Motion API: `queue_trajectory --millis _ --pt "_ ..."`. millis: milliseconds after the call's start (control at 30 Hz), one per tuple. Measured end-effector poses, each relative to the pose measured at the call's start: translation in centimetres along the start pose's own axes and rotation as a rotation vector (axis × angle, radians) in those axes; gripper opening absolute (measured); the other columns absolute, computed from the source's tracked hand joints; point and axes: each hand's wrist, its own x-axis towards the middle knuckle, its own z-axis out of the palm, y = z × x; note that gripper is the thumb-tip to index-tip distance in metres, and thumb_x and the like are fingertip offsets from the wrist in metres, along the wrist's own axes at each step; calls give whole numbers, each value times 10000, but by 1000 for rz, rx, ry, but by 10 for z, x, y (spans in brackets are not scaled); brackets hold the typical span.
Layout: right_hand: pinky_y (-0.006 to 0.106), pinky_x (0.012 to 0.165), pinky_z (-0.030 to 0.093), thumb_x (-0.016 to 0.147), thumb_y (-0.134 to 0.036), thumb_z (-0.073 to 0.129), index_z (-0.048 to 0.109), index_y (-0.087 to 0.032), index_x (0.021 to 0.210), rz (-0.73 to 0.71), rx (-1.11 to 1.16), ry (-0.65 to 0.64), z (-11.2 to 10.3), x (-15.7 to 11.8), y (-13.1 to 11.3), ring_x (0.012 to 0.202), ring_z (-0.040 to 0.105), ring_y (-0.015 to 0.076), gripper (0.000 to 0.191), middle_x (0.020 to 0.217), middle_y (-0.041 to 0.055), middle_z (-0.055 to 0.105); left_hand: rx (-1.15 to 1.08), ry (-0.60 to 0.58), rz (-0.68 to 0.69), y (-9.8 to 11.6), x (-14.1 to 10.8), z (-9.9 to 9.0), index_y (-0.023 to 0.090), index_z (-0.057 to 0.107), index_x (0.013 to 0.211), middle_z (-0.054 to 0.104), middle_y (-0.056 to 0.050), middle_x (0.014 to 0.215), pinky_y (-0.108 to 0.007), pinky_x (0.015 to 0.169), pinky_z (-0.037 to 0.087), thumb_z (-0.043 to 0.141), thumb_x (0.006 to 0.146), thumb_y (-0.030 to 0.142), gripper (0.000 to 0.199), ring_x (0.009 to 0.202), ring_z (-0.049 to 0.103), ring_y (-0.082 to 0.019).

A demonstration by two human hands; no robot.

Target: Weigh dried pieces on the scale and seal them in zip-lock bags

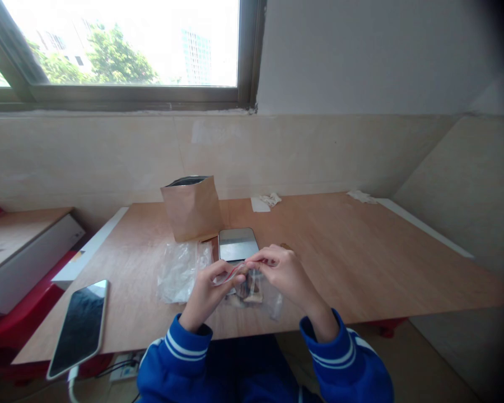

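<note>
Between my hands hangs a clear zip bag with a red line along its top edge and brownish pieces inside, too blurred to name. My left hand pinches the left end of that top edge between thumb and fingers. At the other end, my right hand pinches the edge with its fingers closed together. Just beyond my hands lies a flat scale with a shiny silver top. Left of my left hand, a clear plastic bag rests flat on the table.
A brown paper pouch stands upright with its top open on the wooden table. At the front left lies a phone with a white cable. White paper scraps are by the wall, under a window.
</note>
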Motion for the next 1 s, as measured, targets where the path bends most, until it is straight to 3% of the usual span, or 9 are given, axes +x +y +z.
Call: queue_trajectory --millis 167,300,600,700,833,933,1000 --pt "267 628 450 827 -330 645 759 -273 848 47 200 -86 -5 0 -1 717 621 167 130 783 12 718 -93 -10 -30 -1 -1 -4 158 660 777 631 -28 698 -242 593 418 646 801 340 184 653 565 -148" --pt "255 629 447 843 -347 628 759 -257 840 25 233 -115 -5 0 -2 723 615 156 159 774 12 708 -123 -28 -30 1 -1 -6 156 670 826 664 -53 750 -261 615 442 620 824 337 189 680 596 -168" --pt "250 578 411 850 -319 609 720 -217 749 49 185 -109 -8 3 -6 683 583 144 182 734 13 683 144 -58 134 15 9 -7 182 671 737 622 -21 677 -246 619 435 604 839 340 199 656 565 -144" --pt "252 615 440 885 -352 551 679 -196 818 88 226 -82 -8 6 -8 709 601 143 212 783 23 680 223 -134 176 11 12 -5 180 670 775 621 -25 742 -244 651 434 578 859 347 208 706 570 -140" --pt "256 676 465 847 -344 605 647 -223 994 78 160 -178 -8 7 -7 802 611 148 195 960 26 676 206 -86 196 7 12 -7 171 645 786 600 -28 784 -236 658 422 564 873 322 192 726 560 -130" --pt "245 678 461 838 -291 620 680 -226 904 66 150 -306 -7 7 -5 778 615 143 110 878 3 690 193 -114 198 9 13 -11 168 645 797 588 -30 782 -239 663 415 571 871 316 182 739 553 -136" --pt "239 654 446 843 -250 610 683 -211 772 60 136 -306 -4 6 -3 729 611 139 110 754 -11 682 175 -162 188 11 13 -14 161 641 807 580 -29 780 -241 659 414 576 867 320 181 734 551 -135"
